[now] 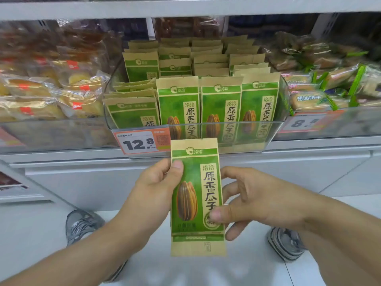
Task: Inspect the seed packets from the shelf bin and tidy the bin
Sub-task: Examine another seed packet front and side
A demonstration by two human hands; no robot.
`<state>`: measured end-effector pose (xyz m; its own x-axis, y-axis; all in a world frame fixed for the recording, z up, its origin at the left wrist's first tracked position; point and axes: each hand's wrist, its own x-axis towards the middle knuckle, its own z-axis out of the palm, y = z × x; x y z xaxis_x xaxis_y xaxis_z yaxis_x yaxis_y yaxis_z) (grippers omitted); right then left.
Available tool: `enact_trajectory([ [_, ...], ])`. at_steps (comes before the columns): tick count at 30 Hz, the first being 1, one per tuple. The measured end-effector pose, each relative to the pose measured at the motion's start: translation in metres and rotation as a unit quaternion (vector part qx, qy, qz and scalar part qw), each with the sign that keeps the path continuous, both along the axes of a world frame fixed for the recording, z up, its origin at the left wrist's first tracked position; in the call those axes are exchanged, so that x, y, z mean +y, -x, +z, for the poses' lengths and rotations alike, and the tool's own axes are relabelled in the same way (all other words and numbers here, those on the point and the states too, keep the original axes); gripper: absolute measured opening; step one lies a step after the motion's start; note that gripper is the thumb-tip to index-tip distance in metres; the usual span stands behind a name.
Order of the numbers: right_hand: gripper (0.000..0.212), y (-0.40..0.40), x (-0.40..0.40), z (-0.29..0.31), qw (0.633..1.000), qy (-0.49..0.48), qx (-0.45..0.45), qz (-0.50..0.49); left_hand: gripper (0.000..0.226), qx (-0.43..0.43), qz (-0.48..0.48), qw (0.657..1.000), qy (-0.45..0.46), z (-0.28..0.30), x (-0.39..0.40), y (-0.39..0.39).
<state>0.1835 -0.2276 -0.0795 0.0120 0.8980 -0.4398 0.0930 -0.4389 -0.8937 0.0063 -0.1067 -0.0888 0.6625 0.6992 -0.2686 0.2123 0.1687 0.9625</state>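
- Shelf (185, 153) is running across the whole view, carrying three clear bins side by side.
- Clear bin (206, 139) is sitting at the shelf's middle front edge, holding the stocked seed packets (220, 108): three are standing upright along its front wall, a fourth is leaning lower in the front-left corner, and more are standing in rows behind; the full count cannot be told.
- Bread packs (51, 96) are filling the bin on the left; green-wrapped snacks (329, 83) are filling the bin on the right.
- One seed packet (196, 195) is being held upright below the shelf's front edge, well apart from the bin, printed face to the camera.
- Left hand (156, 186) is pinching its upper left edge, thumb on the front.
- Right hand (253, 201) is pinching the lower right edge, thumb on the front, remaining fingers loosely spread.
- Two grey shoes (82, 223) are showing on the white floor (237, 271).
- One price tag (140, 142), reading 12.8, is hanging on the bin's front left; the held packet's top corner is overlapping it.
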Motion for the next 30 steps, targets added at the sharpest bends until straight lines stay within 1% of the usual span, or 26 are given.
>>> enact_trajectory([
  [1, 0.052, 0.001, 0.000, -0.001, 1.000, -0.011, -0.010, -0.008, 0.031, 0.012, -0.010, 1.000, -0.003, 0.001, 0.001, 0.000],
  [3, 0.045, 0.000, 0.000, -0.003, 0.999, -0.027, -0.030, -0.032, 0.030, 0.051, -0.080, 0.995, -0.011, 0.003, 0.004, 0.003],
  [5, 0.046, -0.001, 0.000, -0.003, 0.997, -0.034, -0.043, -0.056, 0.030, 0.075, -0.167, 0.983, -0.011, 0.003, 0.006, 0.007],
  [7, 0.051, -0.003, 0.000, -0.003, 0.996, -0.035, -0.050, -0.067, 0.036, 0.065, -0.201, 0.977, -0.004, 0.002, 0.008, 0.011],
  [9, 0.058, -0.004, 0.000, -0.004, 0.996, -0.035, -0.051, -0.061, 0.044, 0.054, -0.189, 0.980, -0.005, -0.002, 0.010, 0.013],
  [10, 0.064, -0.004, 0.000, -0.006, 0.996, -0.036, -0.057, -0.051, 0.044, 0.049, -0.179, 0.983, -0.005, -0.003, 0.010, 0.013],
  [13, 0.081, 0.001, 0.000, -0.009, 0.996, -0.047, -0.073, -0.024, 0.036, 0.042, -0.160, 0.986, -0.004, -0.006, 0.010, 0.014],
  [18, 0.092, 0.001, 0.002, -0.008, 0.994, -0.050, -0.092, 0.013, 0.029, 0.033, -0.166, 0.985, 0.013, -0.007, 0.012, 0.015],
  [26, 0.100, -0.003, 0.002, -0.008, 0.994, -0.065, -0.083, 0.014, 0.028, 0.019, -0.172, 0.984, 0.048, -0.005, 0.013, 0.015],
  [30, 0.110, 0.000, 0.001, -0.008, 0.992, -0.073, -0.100, 0.014, 0.026, 0.024, -0.173, 0.983, 0.062, -0.004, 0.014, 0.015],
])
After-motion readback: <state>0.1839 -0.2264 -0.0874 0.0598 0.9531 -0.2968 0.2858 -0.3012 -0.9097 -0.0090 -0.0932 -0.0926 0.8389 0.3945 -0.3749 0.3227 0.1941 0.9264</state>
